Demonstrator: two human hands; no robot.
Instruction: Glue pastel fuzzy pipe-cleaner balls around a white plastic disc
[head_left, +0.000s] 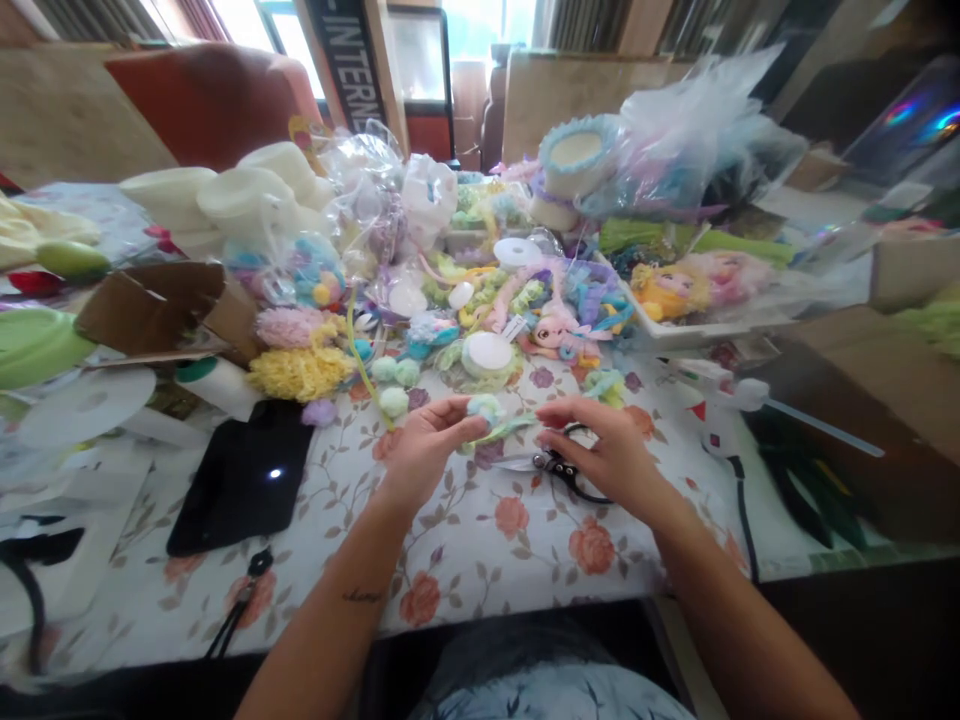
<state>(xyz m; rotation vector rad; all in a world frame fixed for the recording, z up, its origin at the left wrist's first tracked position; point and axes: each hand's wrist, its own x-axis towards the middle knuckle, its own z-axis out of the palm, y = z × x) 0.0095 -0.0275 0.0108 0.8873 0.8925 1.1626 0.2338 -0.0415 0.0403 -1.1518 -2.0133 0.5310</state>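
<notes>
A small pale blue and white pompom (pixel 485 408) is pinched between the thumb and fingers of my left hand (pixel 427 440). Pale green yarn strands (pixel 510 428) run from it toward my right hand (pixel 607 450), whose fingertips close on their far end. Black-handled scissors (pixel 555 466) lie on the flowered tablecloth under my right hand, blades pointing left; part of the handles is hidden. Pale green pompoms (pixel 395 402) rest just beyond my left hand. Past the hands stands a white round disc (pixel 487 353) on a bundle of pale yarn.
A black tablet (pixel 244 480) lies at left, near a cardboard box (pixel 172 310) and yellow yarn (pixel 300 372). At right are a glue gun (pixel 720 425) with its cord and a white tray (pixel 675 330) of dolls. Plastic bags (pixel 660 150) and yarn pieces crowd the back.
</notes>
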